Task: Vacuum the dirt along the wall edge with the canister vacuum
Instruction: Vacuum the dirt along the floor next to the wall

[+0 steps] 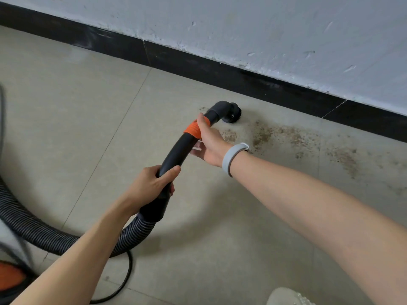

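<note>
Leftmost, the orange and grey canister vacuum (11,276) sits blurred at the frame's lower edge, with a thin black cord (125,280) looping on the tiled floor (66,111) beside it. From there the ribbed hose (44,235) curves rightward to the black curved wand (176,150). The left hand (152,186) grips the wand's lower end just above the hose cuff, fingers wrapped around it and thumb across the top. Higher up, the right hand (209,142) holds the wand at its orange band (193,129), fingers curled round the tube; a grey wristband (233,158) circles that wrist. The wand ends in an elbow carrying a round brush nozzle (233,113), set down on the floor near the black baseboard (242,80). Brown dirt (297,137) lies scattered to the right of the nozzle, spreading along the floor beside the baseboard under the scuffed white wall (286,36).
</note>
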